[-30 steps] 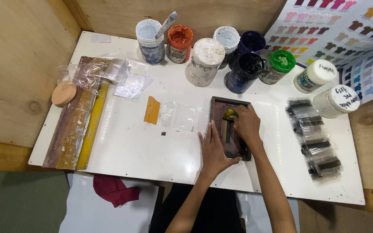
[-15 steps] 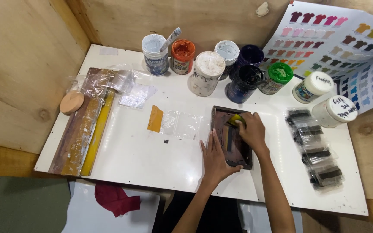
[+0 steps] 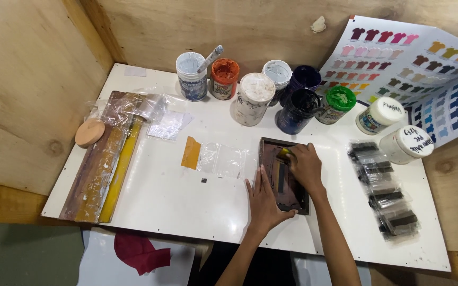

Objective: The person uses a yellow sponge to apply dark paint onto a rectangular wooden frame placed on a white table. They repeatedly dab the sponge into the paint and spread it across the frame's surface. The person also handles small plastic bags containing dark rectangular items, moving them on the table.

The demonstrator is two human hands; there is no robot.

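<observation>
**White table, small frame under both hands**

White tabletop [image 3: 160, 196] w/ plywood walls. Small dark rectangular wooden frame [image 3: 283, 175] lies flat near front edge. Left hand [image 3: 265, 198] pressed flat, fingers spread, on its lower-left corner. Right hand [image 3: 304, 167] curled over a yellow-tipped tool [image 3: 283, 153] at frame's top; grip hidden. Paint jars [image 3: 298, 110] behind.

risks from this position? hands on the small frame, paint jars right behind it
1. Left hand only pins the frame at its near left edge; a firm stroke by the right hand could skew it.
2. Open dark jar stands close behind the frame; a long stroke might knock it.
</observation>
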